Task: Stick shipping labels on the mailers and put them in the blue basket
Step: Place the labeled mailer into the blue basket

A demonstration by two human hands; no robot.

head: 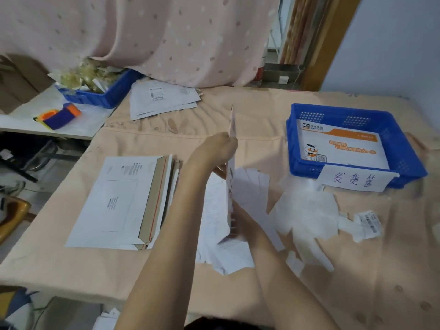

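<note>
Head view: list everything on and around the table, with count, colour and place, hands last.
Table: one, peach cloth cover, fills the middle.
Blue basket: one, blue, far right, paper sign on its front, one orange-and-white mailer inside.
Stack of mailers: one stack, white and brown, left of the arms.
Held mailer: one, white, upright on edge at centre.
Pile of mailers: one pile, white, far centre-left.
Backing papers: several, white, loose, right of the hands.
Label: one, white with barcode, near right.
Scrap basket: one, blue, far left, full of scraps.
Tape dispenser: one, blue and orange, side table on the left.
Curtain: one, pink, behind.
Left hand: grips the held mailer's upper part.
Right hand: holds its lower end.
</note>
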